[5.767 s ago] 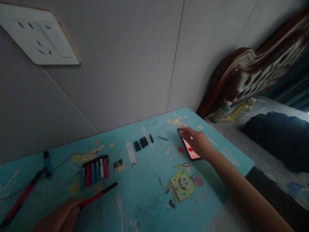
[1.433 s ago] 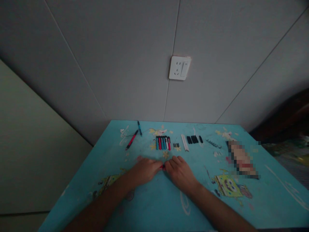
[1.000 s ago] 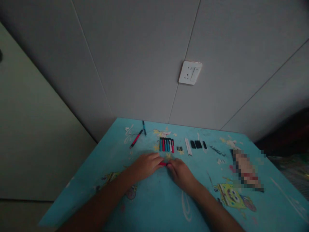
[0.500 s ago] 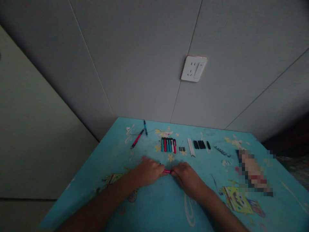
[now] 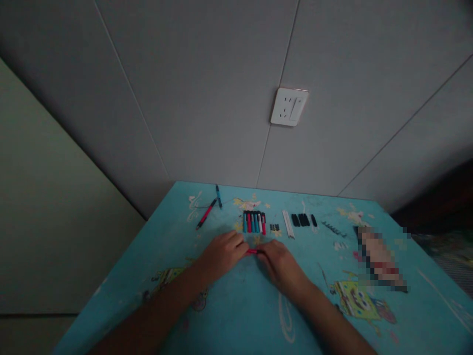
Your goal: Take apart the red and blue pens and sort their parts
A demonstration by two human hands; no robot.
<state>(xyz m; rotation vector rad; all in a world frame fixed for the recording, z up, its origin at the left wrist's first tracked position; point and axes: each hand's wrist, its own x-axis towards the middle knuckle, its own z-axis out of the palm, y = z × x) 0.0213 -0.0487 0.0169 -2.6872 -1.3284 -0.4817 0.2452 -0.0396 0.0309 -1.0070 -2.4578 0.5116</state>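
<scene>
Mostly hidden, one red pen piece (image 5: pixel 252 251) sits pinched by left hand (image 5: pixel 226 250) and right hand (image 5: pixel 278 258); six barrels (image 5: pixel 253 223), twelve o'clock.

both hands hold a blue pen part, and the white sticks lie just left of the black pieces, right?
Wrong colour: the head view shows the left hand and right hand holding a red pen part. The white sticks do lie just left of the black pieces.

Red pen (image 5: pixel 252 251), ends out of sight in left hand (image 5: pixel 227 249) and right hand (image 5: pixel 278 259)
</scene>
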